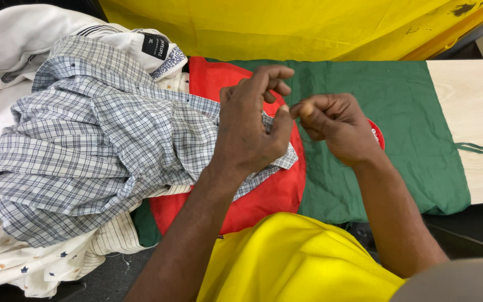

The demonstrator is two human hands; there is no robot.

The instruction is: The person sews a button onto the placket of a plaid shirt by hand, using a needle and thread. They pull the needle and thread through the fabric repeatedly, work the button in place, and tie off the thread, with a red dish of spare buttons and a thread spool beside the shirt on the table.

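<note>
Two hands meet above the checked shirt point(113, 140): left hand point(250, 128) nearest, loosely curled just over its collar edge, holding nothing visible; right hand point(334, 126) pinches fingertips together, further right over green cloth point(420, 140).

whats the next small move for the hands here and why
Probably bring the right hand back down to the checked shirt. Both hands are raised, fingertips pinched close together; the left hand hovers over the shirt's edge, and whatever they pinch is too small to tell.
</note>
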